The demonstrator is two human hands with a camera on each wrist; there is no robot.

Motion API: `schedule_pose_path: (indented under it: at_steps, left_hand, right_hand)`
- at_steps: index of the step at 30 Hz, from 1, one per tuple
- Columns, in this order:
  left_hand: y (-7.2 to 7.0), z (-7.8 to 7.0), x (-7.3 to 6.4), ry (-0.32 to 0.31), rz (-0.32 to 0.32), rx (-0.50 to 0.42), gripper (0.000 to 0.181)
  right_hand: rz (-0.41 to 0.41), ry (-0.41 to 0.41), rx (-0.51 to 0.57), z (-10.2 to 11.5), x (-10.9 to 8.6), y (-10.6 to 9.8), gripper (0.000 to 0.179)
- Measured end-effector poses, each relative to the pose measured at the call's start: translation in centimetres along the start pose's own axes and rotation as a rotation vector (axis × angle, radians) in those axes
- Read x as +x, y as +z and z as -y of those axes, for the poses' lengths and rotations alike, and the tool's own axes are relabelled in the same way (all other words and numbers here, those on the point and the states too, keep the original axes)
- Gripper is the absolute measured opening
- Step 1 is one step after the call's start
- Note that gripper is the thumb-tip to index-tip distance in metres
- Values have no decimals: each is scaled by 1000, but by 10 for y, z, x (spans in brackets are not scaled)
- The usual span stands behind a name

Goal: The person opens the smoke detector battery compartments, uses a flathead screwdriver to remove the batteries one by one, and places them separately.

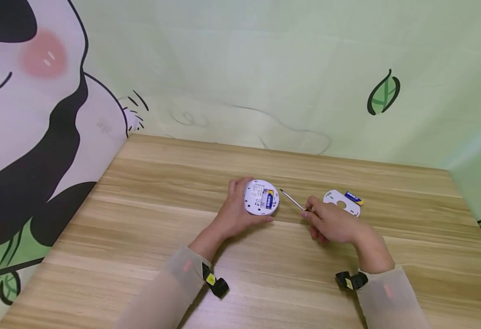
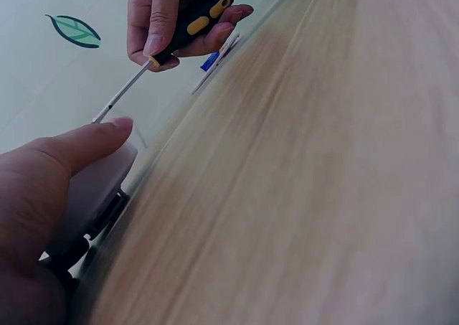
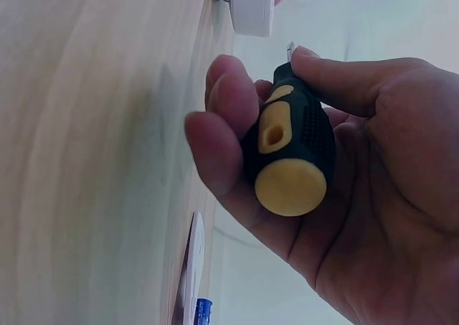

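Note:
My left hand (image 1: 234, 210) grips a round white smoke detector (image 1: 253, 205) by its side, its underside facing up with printed text and slots. A blue and yellow battery (image 1: 269, 199) lies in the compartment of that face. In my right hand (image 1: 333, 221) is a screwdriver (image 1: 293, 201), its metal shaft pointing left with the tip close to the detector's right edge. The black and yellow handle (image 2: 193, 27) shows in the left wrist view, between thumb and curled fingers. From the right wrist view, the yellow handle end (image 3: 290, 187) faces the camera.
Behind my right hand, a white mounting plate (image 1: 351, 208) with a central hole lies on the wood-grain table (image 1: 281, 269). A second blue battery (image 1: 353, 198) rests against its far edge. A pale green printed backdrop (image 1: 244, 68) rises beyond the table.

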State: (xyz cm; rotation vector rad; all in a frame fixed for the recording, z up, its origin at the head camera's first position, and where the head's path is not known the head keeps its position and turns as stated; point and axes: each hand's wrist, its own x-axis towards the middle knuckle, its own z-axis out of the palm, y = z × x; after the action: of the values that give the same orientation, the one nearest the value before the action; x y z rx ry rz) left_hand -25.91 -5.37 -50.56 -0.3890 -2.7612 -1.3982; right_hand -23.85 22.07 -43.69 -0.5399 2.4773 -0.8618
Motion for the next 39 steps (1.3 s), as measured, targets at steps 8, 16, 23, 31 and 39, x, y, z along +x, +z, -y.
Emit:
schedule_pose_path:
  at_steps: [8,16,23,31,39]
  left_hand:
    - [-2,1,-1,41,39,-12,118]
    - [-3,3,-1,47,58,-32,127]
    - [-2,0,-1,-23,20,-34,129]
    - [-3,2,0,7,43,-30,121]
    - [-3,2,1,39,62,-28,126]
  right_hand:
    - [1,3,6,-2,-2,-2,18]
    - [12,16,16,0,-3,-4,18]
    - [1,20,-2,0,-4,-5,19]
    - [-2,21,-7,-1,-4,-6,19]
    - [-1,19,-30,1,-4,-7,19]
